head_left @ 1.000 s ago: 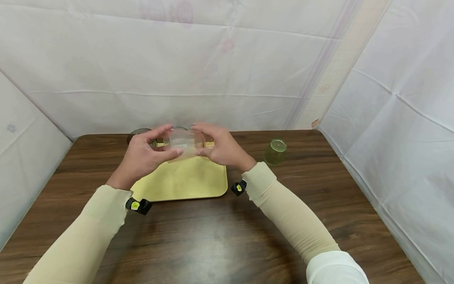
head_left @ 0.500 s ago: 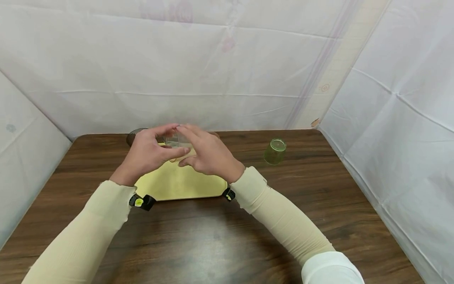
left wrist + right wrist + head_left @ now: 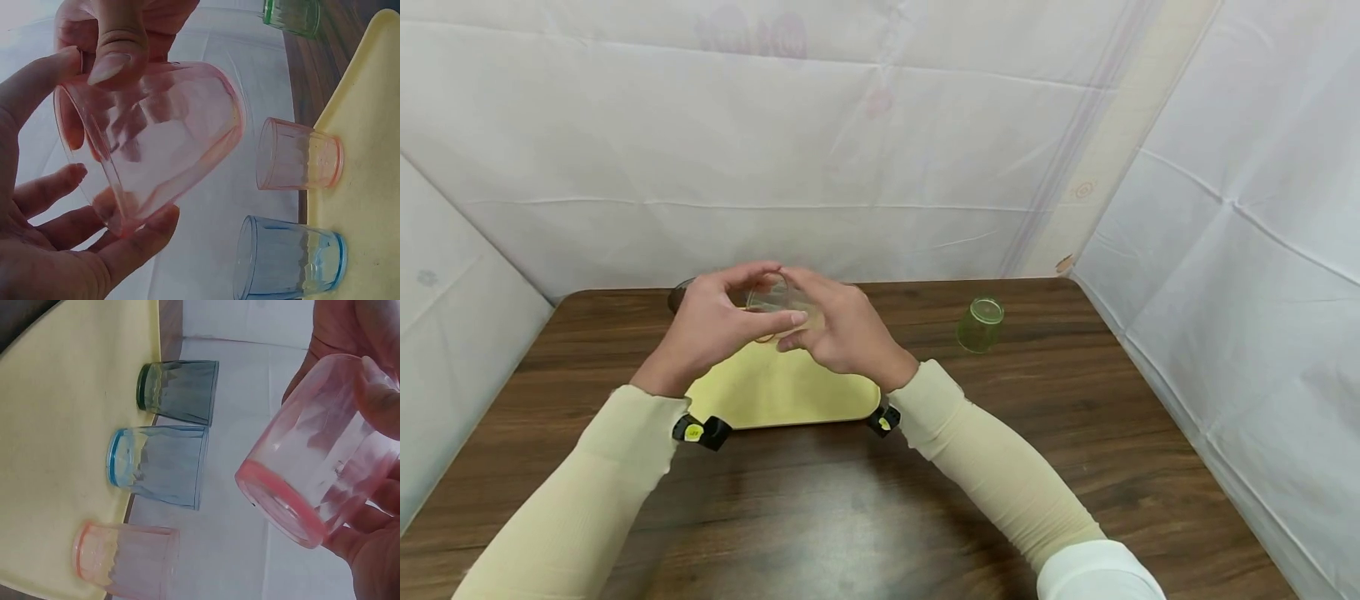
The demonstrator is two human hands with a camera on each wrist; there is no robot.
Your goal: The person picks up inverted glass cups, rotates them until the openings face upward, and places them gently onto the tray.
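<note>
Both hands hold one clear pink cup [image 3: 771,297] in the air above the far end of a yellow tray [image 3: 782,392]. My left hand [image 3: 752,305] grips the pink cup [image 3: 150,137] near its rim with thumb and fingers. My right hand [image 3: 808,310] curls round the pink cup [image 3: 319,469] from the other side, one fingertip on its wall. The cup lies tilted on its side. On the tray [image 3: 56,425] stand a second pink cup [image 3: 125,559], a blue cup [image 3: 159,464] and a dark green cup [image 3: 181,390].
A light green cup [image 3: 979,325] stands upside down on the brown wooden table [image 3: 850,517], to the right of the tray. White sheets wall in the table at the back and on both sides.
My right hand has slid left, so the two hands now sit close together around the cup. The cup has turned in the grip.
</note>
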